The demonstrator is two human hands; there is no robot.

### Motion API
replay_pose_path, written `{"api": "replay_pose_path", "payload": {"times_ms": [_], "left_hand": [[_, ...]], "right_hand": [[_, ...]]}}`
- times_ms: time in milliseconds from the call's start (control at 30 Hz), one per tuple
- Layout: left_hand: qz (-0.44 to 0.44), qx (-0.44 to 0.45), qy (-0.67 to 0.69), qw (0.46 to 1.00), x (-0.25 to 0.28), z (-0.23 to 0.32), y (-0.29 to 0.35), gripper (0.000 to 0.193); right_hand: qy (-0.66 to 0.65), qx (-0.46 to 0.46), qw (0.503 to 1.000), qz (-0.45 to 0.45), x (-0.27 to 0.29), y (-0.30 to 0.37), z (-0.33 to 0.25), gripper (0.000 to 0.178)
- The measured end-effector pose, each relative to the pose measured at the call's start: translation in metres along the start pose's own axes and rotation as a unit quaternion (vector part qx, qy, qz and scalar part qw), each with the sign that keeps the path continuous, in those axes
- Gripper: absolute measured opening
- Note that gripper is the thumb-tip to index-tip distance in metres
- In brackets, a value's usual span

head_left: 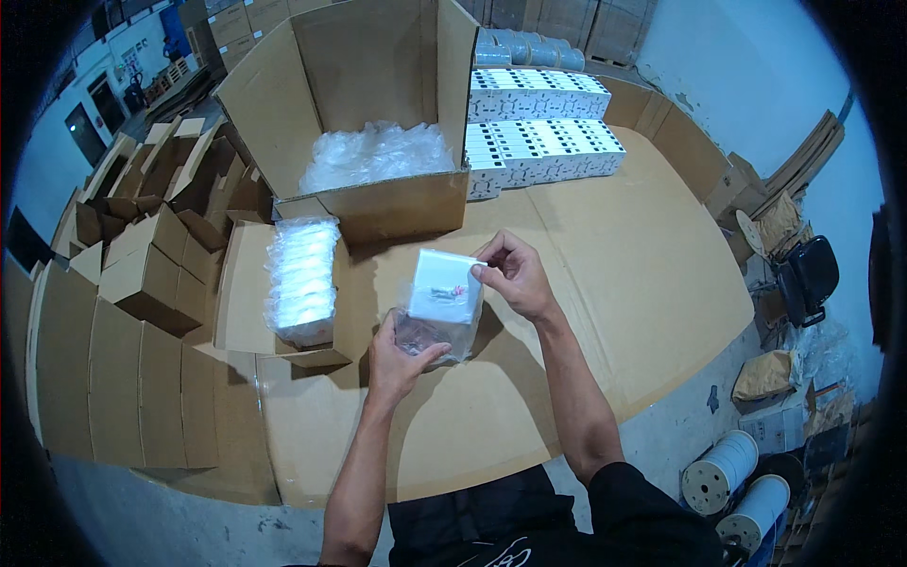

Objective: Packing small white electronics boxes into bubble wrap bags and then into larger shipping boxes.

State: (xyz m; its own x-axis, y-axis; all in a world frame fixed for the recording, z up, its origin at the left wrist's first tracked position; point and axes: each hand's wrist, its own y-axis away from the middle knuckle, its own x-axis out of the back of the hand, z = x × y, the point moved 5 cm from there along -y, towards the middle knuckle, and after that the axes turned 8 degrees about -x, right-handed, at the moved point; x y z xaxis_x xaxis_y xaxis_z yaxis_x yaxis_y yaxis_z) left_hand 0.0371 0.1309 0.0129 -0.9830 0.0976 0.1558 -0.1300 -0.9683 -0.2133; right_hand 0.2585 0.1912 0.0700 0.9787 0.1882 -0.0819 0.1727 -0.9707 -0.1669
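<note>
The left hand [397, 354] is closed around the lower end of a clear plastic bag [430, 333], thumb on the near side and fingers wrapped behind, so it is clamped on the film. The right hand [515, 276] pinches the upper right corner of a small white flat packet [444, 286] between thumb and forefinger; the packet stands half out of the bag's mouth, tilted slightly, above the cardboard-covered table [614, 283]. A small red and pink mark shows near the packet's lower right, too small to make out.

At ten o'clock from the hands lies a stack of bagged white packets [302, 279], resting on a flattened carton flap. At twelve o'clock stands a large open carton [378, 113] with crumpled clear film inside. At one o'clock, rows of white boxes [543, 142] sit well apart from the hands. Small folded brown cartons [142, 265] crowd the nine o'clock side, and white spools [723, 472] stand on the floor at four o'clock.

The packet's hold looks thin: a two-finger corner pinch could let it twist and catch on the bag's mouth, creasing a corner. The film is slippery and bunched in the left palm, so it may slide or tear if pulled against the packet's edge. The nearby stack seems to lean a little and could topple if brushed.
</note>
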Motion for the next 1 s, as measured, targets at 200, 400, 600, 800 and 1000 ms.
{"api": "replay_pose_path", "payload": {"times_ms": [200,400,600,800,1000], "left_hand": [[-0.009,0.004,0.058,0.998,-0.003,0.015,0.000,0.048],[0.082,0.029,0.113,0.990,0.000,0.002,-0.001,0.027],[0.137,0.032,0.116,0.983,0.006,0.003,-0.001,0.026],[0.132,0.030,0.119,0.984,0.012,-0.009,-0.002,0.025],[0.153,0.020,0.086,0.984,0.016,-0.012,-0.001,0.033]], "right_hand": [[0.114,-0.006,0.993,-0.035,-0.007,0.001,0.004,0.015],[0.013,-0.077,0.997,-0.023,-0.018,0.006,0.019,0.018],[0.019,-0.187,0.981,-0.046,-0.055,0.020,0.039,0.033],[-0.087,-0.178,0.980,0.012,-0.068,0.022,0.050,0.030],[-0.090,-0.134,0.985,0.059,-0.071,0.023,0.058,0.029]]}}
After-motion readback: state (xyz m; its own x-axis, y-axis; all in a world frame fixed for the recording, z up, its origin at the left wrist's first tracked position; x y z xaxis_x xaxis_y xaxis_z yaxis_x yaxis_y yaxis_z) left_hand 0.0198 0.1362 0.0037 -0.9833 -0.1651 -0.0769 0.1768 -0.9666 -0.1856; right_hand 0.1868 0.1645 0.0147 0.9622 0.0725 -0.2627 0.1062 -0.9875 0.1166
